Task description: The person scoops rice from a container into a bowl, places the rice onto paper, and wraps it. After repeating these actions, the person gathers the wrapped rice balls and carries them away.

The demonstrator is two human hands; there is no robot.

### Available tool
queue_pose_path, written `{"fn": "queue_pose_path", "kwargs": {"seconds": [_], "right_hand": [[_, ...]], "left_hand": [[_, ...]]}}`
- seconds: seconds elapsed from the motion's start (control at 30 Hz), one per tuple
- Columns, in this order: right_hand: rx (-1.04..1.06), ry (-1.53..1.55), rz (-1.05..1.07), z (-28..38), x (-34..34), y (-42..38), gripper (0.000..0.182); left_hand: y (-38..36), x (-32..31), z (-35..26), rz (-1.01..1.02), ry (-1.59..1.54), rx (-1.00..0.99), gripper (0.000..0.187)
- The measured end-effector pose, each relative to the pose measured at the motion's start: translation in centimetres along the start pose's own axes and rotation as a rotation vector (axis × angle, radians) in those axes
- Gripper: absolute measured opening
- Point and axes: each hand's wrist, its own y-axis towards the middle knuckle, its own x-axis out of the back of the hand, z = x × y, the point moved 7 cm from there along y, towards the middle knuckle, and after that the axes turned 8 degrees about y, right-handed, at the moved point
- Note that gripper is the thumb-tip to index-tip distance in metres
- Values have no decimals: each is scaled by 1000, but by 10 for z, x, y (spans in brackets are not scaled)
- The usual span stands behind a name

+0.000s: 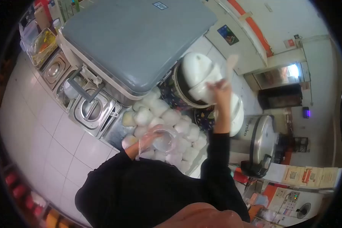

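Observation:
My left hand [151,136] is closed on the rim of a clear plastic bowl [164,141], with thin clear plastic film around it. It is over a pile of white rounded bundles [159,107] on a metal counter. My right hand [221,88] is raised and slightly blurred, its fingers closed on a pale rice paddle [232,64] whose blade points up. Beside that hand is the white lid [197,70] of a dark, patterned round pot [174,91]. The lid stands up and the pot's mouth shows under it; its contents are hidden.
A large grey lidded box [136,41] stands beyond the bundles. Metal containers with lids [90,110] line the left side. A second white-lidded pot [237,114] and a big silver rice cooker [254,140] stand at right. Tiled floor [45,129] shows at left.

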Motion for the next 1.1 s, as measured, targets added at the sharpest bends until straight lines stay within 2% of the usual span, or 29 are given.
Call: {"fn": "queue_pose_path", "kwargs": {"seconds": [0.03,0.07,0.1,0.13,0.2,0.3,0.33,0.4,0.47,0.5,0.53,0.57,0.6,0.67,0.7,0.77,0.83,0.87,0.9,0.97,1.1], "right_hand": [[-100,-141,-50,26,26,8,27],[-28,88,34,29,53,38,28],[-29,127,53,22,73,79,28],[-167,15,82,31,88,108,39],[-390,433,180,-2,122,199,52],[-334,282,-52,33,141,216,59],[-244,293,-48,34,139,229,57],[-72,312,-35,25,130,249,54],[121,304,-113,19,137,259,53],[216,298,-150,20,140,260,52],[344,43,-243,37,143,246,51],[469,-214,-335,67,143,218,50],[590,-474,-423,97,138,186,49],[671,-461,-335,130,119,143,44],[715,-454,-289,143,107,122,42],[473,-647,167,133,62,93,34],[369,-958,341,109,22,71,26],[520,-1225,347,96,2,64,21],[673,-1491,348,75,-17,60,19],[964,-1323,188,54,-42,54,18],[894,-1334,258,2,-85,77,18]], "left_hand": [[1,0,4,-4,17,-14,51],[-6,-1,7,-6,56,-68,51],[-14,-2,9,-11,94,-122,50],[-19,6,7,-23,185,-239,50],[-26,3,-3,-19,222,-349,48],[-33,5,-23,-3,83,-369,48],[-34,4,-22,1,17,-406,49],[-26,5,-12,107,-474,-269,44],[-18,-8,-4,308,-1305,118,42],[-18,-6,-13,277,-1267,86,41],[-24,-4,-29,246,-1228,55,41],[-29,3,-41,189,-921,-48,43],[-34,10,-52,112,-612,-129,46],[-43,20,-75,-92,550,-389,57],[-39,22,-71,-89,520,-370,62],[-29,23,-58,-78,459,-328,73],[-19,9,-50,188,-680,-154,73],[-13,-1,-51,318,-1247,-43,73],[-5,-3,-55,376,-1266,-84,69],[13,-5,-57,488,-1301,-174,60],[32,-6,-51,370,-1192,-182,61]]}}
